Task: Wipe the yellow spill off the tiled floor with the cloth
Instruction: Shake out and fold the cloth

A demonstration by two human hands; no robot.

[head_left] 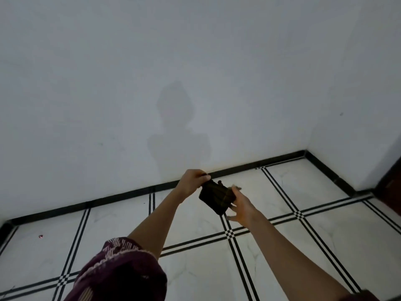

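A dark folded cloth with faint yellowish stripes hangs in the air above the white tiled floor. My left hand pinches its upper left corner between thumb and fingers. My right hand cups the cloth from the right, its fingers partly spread along the cloth's edge. Both arms are stretched forward, and the left one wears a maroon patterned sleeve. No yellow spill shows on the visible tiles.
A white wall with a black skirting strip rises just beyond my hands. A second wall meets it in a corner at the right. A dark doorway edge is at far right. A small red speck lies on the floor at left.
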